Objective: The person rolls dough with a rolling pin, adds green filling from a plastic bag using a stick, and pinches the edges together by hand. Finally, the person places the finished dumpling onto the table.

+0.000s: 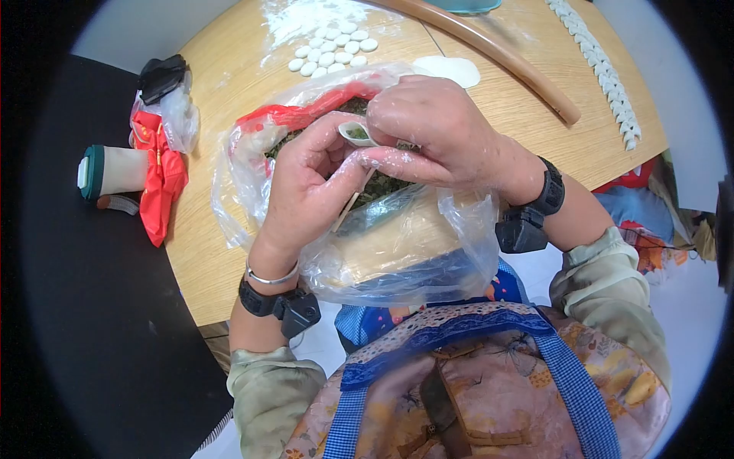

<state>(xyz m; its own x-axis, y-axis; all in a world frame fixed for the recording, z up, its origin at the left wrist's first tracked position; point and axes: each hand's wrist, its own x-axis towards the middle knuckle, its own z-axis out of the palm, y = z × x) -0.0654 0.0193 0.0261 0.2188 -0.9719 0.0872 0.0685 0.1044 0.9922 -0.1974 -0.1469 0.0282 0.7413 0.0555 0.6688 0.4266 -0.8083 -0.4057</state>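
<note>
A folded dumpling wrapper (pixel 356 135) with green filling showing in its open top is pinched between both hands. My left hand (pixel 306 180) is curled round its left side, thumb at the front. My right hand (pixel 428 130) has thumb and bent fingers closed on the right edge; flour dusts the fingertips. A thin pale stick (pixel 345 213) slants down from under my left hand. Below the hands, a clear plastic bag (pixel 397 260) lies spread out at the table's front edge, with chopped green filling (pixel 378 190) inside, partly hidden by my hands.
Small dough discs (pixel 327 57) lie beside scattered flour (pixel 298 19). A flat rolled wrapper (pixel 451 72) is behind my right hand. A long rolling pin (pixel 489 46) crosses the back right, and a row of dumplings (pixel 600 69) lines the far right. A cup (pixel 115 170) and red bag (pixel 159 180) are left.
</note>
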